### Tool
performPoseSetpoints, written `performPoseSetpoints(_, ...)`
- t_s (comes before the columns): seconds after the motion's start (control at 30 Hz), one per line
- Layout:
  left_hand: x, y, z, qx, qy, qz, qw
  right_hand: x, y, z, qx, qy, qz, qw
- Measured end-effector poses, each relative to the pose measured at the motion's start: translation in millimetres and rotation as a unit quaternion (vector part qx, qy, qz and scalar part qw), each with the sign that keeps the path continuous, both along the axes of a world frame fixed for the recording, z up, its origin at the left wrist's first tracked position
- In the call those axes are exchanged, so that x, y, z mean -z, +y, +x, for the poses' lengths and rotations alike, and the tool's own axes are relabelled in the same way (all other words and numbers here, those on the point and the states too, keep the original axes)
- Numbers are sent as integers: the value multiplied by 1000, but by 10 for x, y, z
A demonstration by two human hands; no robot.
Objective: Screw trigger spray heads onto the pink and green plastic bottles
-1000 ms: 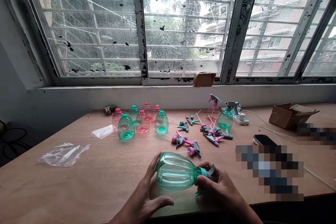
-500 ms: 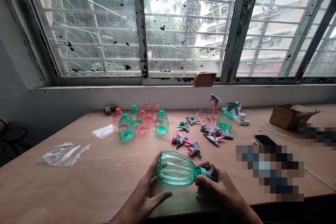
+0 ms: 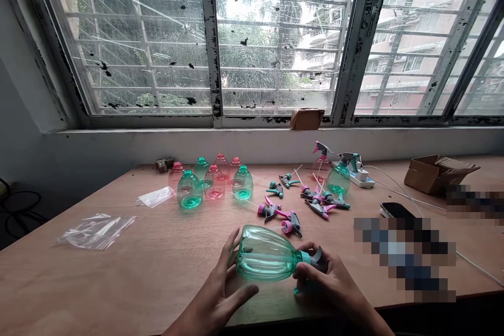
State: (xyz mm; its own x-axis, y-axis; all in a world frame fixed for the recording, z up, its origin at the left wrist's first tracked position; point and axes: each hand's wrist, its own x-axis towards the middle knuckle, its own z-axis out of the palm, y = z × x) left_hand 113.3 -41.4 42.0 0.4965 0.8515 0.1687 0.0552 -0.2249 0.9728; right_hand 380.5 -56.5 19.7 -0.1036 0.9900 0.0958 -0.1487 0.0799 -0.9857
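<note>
A green see-through spray bottle (image 3: pixel 268 254) lies on its side in the air over the table's near part, its base to the left. My right hand (image 3: pixel 328 275) is closed round its neck, with thumb and fingers at the teal collar and the grey spray head (image 3: pixel 318 260). Beside the base, my left hand (image 3: pixel 226 273) is cupped with its thumb spread away; whether its fingertips touch the bottle I cannot tell. Just beyond the bottle lie several loose pink, teal and grey spray heads (image 3: pixel 292 224).
Several green and pink bottles without heads (image 3: pixel 190 191) stand at the back left. Two bottles with heads, one green (image 3: pixel 337 178), stand near a white power strip (image 3: pixel 364 182). Plastic bags (image 3: pixel 96 231) lie left; a cardboard box (image 3: pixel 435 176) and phone (image 3: pixel 397 210) are right.
The left hand's fingers have eased slightly away from the bottle's base. The bottle has turned a little about its length; the right hand keeps its grip.
</note>
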Motion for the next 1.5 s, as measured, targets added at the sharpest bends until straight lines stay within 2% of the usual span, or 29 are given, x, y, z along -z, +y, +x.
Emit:
performPoseSetpoints(0.13, 51, 53, -31, 9, -2, -30, 1000, -34, -9, -18, -2, -18, 8, 1000)
performPoseSetpoints(0.3, 105, 105, -31, 14, 2, 12, 1000, -39, 5, -18, -1, -19, 13, 1000)
performPoseSetpoints(0.5, 62, 53, -32, 25, 7, -1, 1000, -15, -2, -15, -3, -15, 19, 1000)
performPoseSetpoints(0.6, 38, 39, -31, 10, -4, -24, 1000, -12, -1, -16, -2, -16, 21, 1000)
performPoseSetpoints(0.83, 20, 42, -30, 40, 24, 19, 999, -11, -7, -7, -3, 4, 19, 1000)
performPoseSetpoints(1.0, -28, 12, -33, 25, 23, 10, 999, -2, 5, -3, -4, 0, 19, 1000)
performPoseSetpoints(1.1, -15, 33, -26, 31, 12, -21, 999, 17, 22, -2, -2, -4, 20, 1000)
performPoseSetpoints(1.27, 50, 81, -22, 26, 17, 2, 1000, 35, 21, -5, 7, -1, 18, 1000)
performPoseSetpoints(1.5, -6, 17, -46, 36, 3, -10, 999, 23, -2, -5, -4, -6, 15, 1000)
